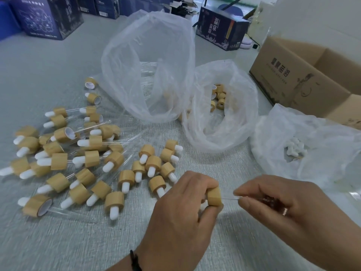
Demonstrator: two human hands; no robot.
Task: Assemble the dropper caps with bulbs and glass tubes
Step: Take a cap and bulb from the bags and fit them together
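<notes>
My left hand (pixel 183 208) grips a bamboo-look dropper cap (pixel 214 196), its open end facing right. My right hand (pixel 273 204) pinches a thin clear glass tube (pixel 229 198) whose left end sits at the cap's opening. The bulb of this cap is mostly hidden by my fingers. Several caps with white bulbs (pixel 148 165) lie just above my left hand. A larger pile of assembled droppers (pixel 64 153) with tubes spreads at the left.
A large clear bag (pixel 148 61) with glass tubes stands at centre back. A second bag (pixel 220 106) holds bare bamboo caps. A third bag (pixel 297 149) at right holds white bulbs. An open cardboard box (pixel 304 79) and dark printed boxes (pixel 220 32) sit behind.
</notes>
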